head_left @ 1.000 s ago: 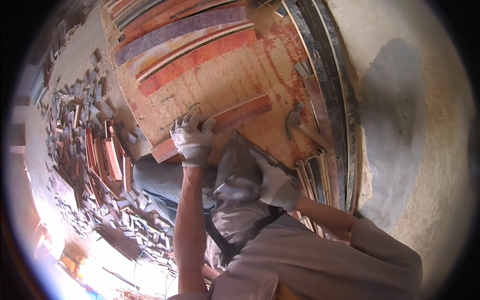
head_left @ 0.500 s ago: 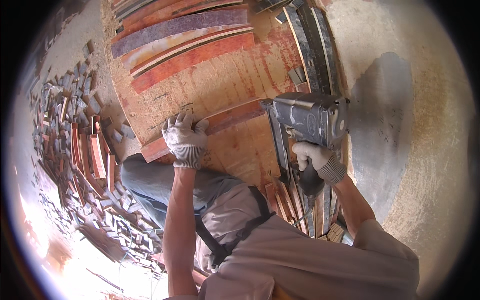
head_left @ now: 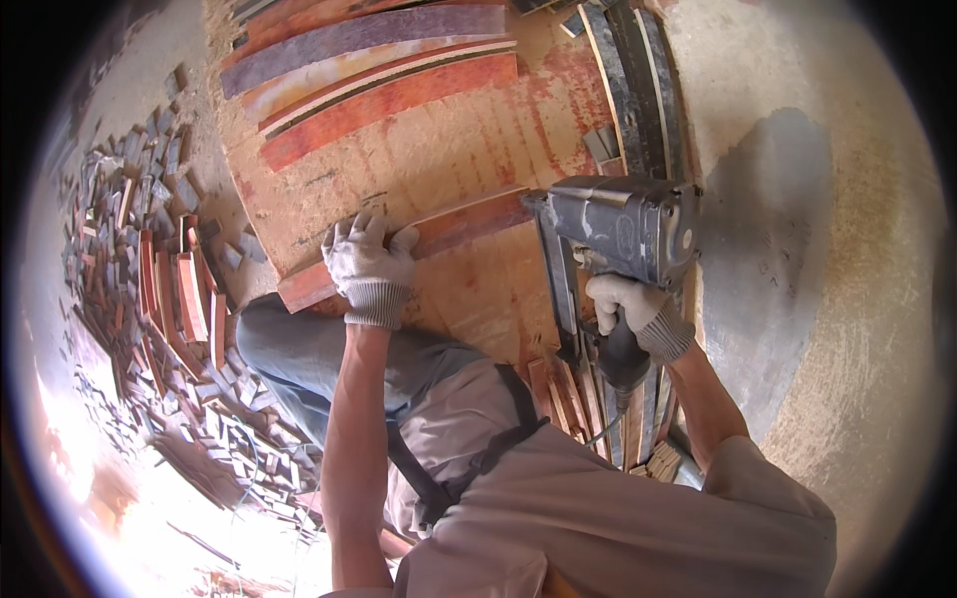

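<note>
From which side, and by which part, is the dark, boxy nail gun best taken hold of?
Likely by the black handle of the dark, boxy nail gun, coming from the person's near right. The handle points toward the person, and the white-gloved right grip is wrapped around it. The long, thin, dark magazine runs along the left side, so that approach looks more blocked.

A gloved left hand (head_left: 369, 257) hides part of a wooden board (head_left: 469, 227), while the gloved right hand (head_left: 638, 314) covers much of the handle (head_left: 622, 354) of a nail gun (head_left: 618, 227). Below the right grip, a hose (head_left: 604, 433) vanishes behind the shirt (head_left: 638, 508). Beyond the left grip, the top edge crops stacked strips (head_left: 364, 38); to its lower left, scraps (head_left: 239, 429) dissolve into glare, many too small to distinguish.
</note>
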`<state>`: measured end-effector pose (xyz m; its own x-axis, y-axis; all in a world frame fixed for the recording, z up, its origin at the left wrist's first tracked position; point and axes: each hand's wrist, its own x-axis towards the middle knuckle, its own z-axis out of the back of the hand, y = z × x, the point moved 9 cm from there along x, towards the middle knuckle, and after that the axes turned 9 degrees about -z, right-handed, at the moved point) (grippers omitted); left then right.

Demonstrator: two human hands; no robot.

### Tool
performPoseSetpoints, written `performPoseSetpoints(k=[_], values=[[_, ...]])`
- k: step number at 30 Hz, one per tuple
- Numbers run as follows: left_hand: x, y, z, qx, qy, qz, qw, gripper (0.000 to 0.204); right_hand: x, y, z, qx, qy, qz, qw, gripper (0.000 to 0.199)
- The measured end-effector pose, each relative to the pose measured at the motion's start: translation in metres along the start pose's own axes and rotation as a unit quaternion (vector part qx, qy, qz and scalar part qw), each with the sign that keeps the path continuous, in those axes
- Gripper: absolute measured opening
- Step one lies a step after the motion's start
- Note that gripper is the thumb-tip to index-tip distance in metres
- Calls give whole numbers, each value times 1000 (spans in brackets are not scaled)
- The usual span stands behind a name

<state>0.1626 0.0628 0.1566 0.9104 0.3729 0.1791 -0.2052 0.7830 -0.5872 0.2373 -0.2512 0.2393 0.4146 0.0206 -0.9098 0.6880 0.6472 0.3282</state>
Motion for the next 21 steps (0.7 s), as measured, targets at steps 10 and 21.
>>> performPoseSetpoints(k=[10,21], values=[[-2,3,-2,-3,11,1,1000,12,-11,1,-13,10,24,-4,1000,25],[-3,2,-1,8,2,-25,1000,18,-9,3,-33,17,39,-10,999,23]])
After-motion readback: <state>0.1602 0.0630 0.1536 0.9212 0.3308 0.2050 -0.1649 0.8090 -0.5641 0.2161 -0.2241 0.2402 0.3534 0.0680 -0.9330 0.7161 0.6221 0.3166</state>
